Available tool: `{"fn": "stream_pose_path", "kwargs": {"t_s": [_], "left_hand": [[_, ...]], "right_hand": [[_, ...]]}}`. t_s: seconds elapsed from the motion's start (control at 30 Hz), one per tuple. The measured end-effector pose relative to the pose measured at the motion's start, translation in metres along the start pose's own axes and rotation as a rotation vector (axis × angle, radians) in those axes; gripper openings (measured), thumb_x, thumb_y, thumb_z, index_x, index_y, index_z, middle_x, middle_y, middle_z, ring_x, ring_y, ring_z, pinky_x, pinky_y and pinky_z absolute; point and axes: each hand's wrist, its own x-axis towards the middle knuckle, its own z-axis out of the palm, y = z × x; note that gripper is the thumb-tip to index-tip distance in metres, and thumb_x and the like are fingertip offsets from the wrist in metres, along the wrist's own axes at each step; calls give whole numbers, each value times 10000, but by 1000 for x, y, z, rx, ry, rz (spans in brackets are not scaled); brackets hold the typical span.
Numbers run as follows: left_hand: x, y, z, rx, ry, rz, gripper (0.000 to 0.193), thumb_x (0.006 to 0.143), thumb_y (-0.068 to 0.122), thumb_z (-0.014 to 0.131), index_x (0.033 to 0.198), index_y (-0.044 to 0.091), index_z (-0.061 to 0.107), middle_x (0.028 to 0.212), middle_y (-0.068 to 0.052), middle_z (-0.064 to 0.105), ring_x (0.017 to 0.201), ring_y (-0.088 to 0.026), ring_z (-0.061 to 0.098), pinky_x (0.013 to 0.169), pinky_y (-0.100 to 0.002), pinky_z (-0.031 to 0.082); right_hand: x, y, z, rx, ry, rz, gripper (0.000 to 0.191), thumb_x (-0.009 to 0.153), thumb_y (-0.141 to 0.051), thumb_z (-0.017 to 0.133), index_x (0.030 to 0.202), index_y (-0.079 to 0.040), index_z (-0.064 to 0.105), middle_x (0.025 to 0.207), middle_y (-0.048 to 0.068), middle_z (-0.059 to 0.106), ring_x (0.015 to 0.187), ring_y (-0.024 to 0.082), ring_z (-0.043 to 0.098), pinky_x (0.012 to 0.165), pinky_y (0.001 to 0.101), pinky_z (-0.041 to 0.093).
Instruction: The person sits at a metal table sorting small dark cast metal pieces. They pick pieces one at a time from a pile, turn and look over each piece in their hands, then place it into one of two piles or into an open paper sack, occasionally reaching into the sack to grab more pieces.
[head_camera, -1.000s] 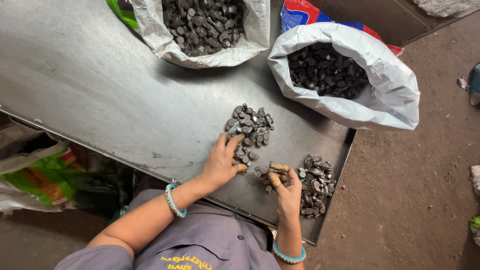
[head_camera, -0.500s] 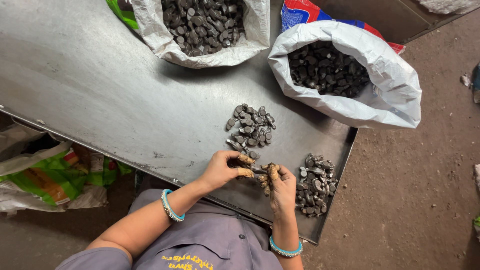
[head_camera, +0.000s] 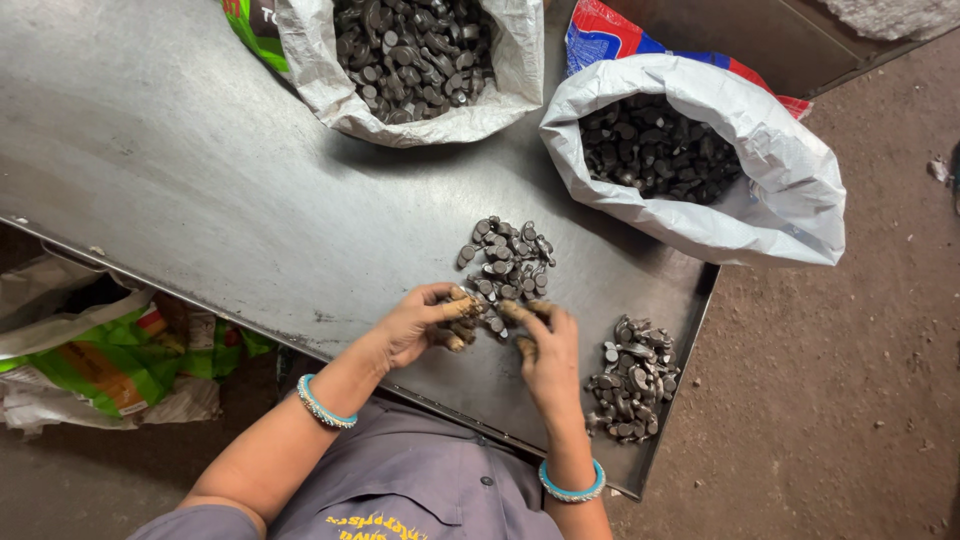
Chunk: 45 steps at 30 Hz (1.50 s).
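Steel table (head_camera: 200, 170), 2 open white sacks w/ dark metal bits, one top centre (head_camera: 420, 60), one at right (head_camera: 690, 165), 2nd parts heap (head_camera: 632, 380) nr table corner, green bag (head_camera: 95, 360) below, dirt floor (head_camera: 850, 380).

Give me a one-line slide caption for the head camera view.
Both hands, left hand and right hand, pick at a small pile of dark metal parts on a steel table.
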Motion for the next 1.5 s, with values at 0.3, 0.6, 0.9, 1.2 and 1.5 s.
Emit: {"fn": "stream_pose_path", "kwargs": {"t_s": [0.3,0.6,0.9,1.2,1.5], "left_hand": [[-8,12,13,1018,479,369,366,774,221,845,1100,74,770,768,-105,760,633,-198,715,609,-331,552],[11,-22,20,1111,454,480,330,769,227,851,1031,39,780,916,-160,779,817,-290,768,740,-373,589],[14,-31,33,937,407,408,317,819,307,832,970,31,794,833,-105,790,675,-185,748,633,-335,575],[13,-21,30,-121,203,-111,344,974,353,589,1033,37,711,834,-73,764,622,-147,714,452,-295,574],[9,5,9,98,299,130,299,1000,265,684,1042,-21,756,840,-68,747,637,-105,681,509,-262,561]], "right_hand": [[-13,18,5,136,-23,311,329,733,-96,865,1031,-70,730,954,70,702,847,238,661,772,346,534],[-38,83,19,1937,-11,690,216,973,-125,729,1132,4,660,950,124,700,780,202,638,605,276,526],[-42,78,12,1862,5,743,293,953,-96,695,1216,28,656,1043,169,723,808,217,664,636,283,544],[-15,12,3,887,8,360,239,913,9,752,1149,32,722,1085,150,748,968,166,682,857,286,557],[-20,-22,28,-25,92,145,461,698,-67,893,1076,-10,636,987,152,719,911,273,648,798,367,513]]}}
